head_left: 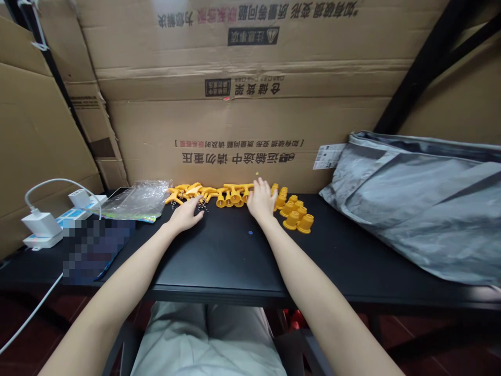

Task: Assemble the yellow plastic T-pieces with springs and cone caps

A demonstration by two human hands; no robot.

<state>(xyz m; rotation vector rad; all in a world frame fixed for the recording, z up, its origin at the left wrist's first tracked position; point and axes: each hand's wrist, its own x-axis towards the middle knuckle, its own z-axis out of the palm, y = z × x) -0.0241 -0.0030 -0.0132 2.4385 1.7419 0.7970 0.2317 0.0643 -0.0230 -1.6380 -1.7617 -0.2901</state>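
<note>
My left hand (185,216) reaches to the pile of yellow branched plastic pieces (191,190) at the back of the table, its thumb apart from the fingers. Thin metal spirals (202,203) stick out of that pile by its fingertips. My right hand (261,199) lies with fingers stretched out at the right end of a row of yellow pieces with flared, cup-like ends (234,196). It covers part of the row, and whether it presses on a piece I cannot tell. Just right of it stand several small yellow cups (290,220), wide rim down.
Cardboard (242,120) walls in the back of the black table (219,261). On the left are a clear plastic bag (143,198), a power strip (72,218) with white chargers and a dark blurred item (97,250). A grey bag (422,209) fills the right side.
</note>
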